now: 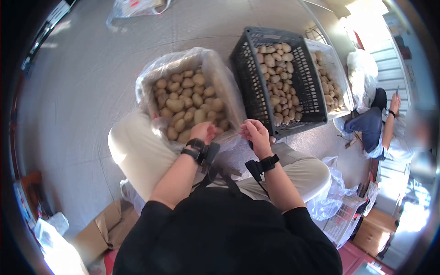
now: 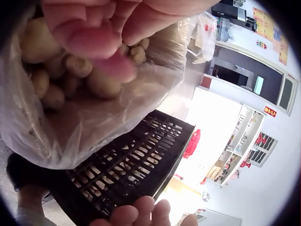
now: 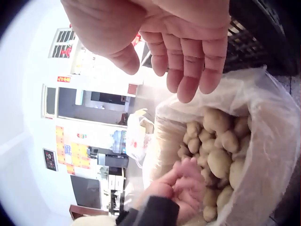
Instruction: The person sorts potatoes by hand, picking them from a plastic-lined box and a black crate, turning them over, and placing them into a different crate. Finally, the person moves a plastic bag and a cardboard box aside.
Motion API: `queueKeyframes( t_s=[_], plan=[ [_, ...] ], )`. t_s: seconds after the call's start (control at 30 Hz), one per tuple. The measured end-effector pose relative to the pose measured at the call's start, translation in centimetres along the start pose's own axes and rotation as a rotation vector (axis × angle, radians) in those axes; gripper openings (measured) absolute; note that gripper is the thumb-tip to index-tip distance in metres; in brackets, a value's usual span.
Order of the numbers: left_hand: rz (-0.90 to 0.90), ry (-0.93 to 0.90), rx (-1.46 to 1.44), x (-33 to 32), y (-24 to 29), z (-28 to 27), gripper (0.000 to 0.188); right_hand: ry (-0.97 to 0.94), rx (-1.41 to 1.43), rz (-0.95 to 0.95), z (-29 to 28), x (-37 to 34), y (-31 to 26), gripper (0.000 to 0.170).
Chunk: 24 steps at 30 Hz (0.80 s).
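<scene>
My left hand (image 1: 204,132) hovers over the near edge of a box lined with clear plastic (image 1: 225,80), close above the potatoes (image 1: 187,94) inside. Its fingers are loosely curled, and no object shows in them in the right wrist view. Beside it, my right hand (image 1: 257,137) is held up between the lined box and a black plastic crate (image 1: 250,75). In the right wrist view the right hand's fingers (image 3: 188,70) hang relaxed, with nothing in the palm. Smaller potatoes (image 1: 279,82) lie in the black crate.
A white bin (image 1: 346,91) of potatoes stands right of the crate. Another person (image 1: 387,123) sits at the far right. Plastic bags (image 1: 327,185) and a cardboard box (image 1: 98,233) lie near my legs. Another bag (image 1: 135,8) rests on the floor ahead.
</scene>
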<state>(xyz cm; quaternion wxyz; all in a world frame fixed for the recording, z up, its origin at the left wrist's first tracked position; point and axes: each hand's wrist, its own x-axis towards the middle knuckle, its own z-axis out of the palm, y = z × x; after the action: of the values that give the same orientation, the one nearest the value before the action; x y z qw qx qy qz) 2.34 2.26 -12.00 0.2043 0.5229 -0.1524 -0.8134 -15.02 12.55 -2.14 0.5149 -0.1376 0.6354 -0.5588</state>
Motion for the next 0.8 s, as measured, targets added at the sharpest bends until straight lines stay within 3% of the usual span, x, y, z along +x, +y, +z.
queueKeyframes(
  t_s=[0.1, 0.33, 0.47, 0.63, 0.73, 0.8],
  plan=[
    [-0.011, -0.103, 0.117, -2.3, 1.8, 1.4, 0.024, 0.102, 0.113, -0.062, -1.3, 0.4, -4.0, 0.022],
    [-0.016, -0.061, -0.025, -3.9, 3.8, 3.8, 0.029, 0.363, 0.082, -0.270, -9.8, 6.1, -10.8, 0.017],
    [-0.018, -0.038, -0.073, -3.7, 4.2, 4.3, 0.028, 0.398, -0.092, -0.164, -14.2, 10.8, -11.3, 0.020],
    [-0.049, -0.024, -0.055, -2.9, 4.2, 4.3, 0.028, 0.395, -0.313, 0.083, -17.0, 17.3, -7.4, 0.029],
    [-0.076, -0.011, -0.079, -2.4, 4.4, 4.3, 0.028, 0.422, -0.756, 0.128, -18.3, 21.6, -3.7, 0.031],
    [-0.100, 0.001, -0.104, -2.1, 4.7, 4.2, 0.027, 0.365, -0.859, 0.261, -19.0, 23.1, -2.5, 0.033]
  ],
)
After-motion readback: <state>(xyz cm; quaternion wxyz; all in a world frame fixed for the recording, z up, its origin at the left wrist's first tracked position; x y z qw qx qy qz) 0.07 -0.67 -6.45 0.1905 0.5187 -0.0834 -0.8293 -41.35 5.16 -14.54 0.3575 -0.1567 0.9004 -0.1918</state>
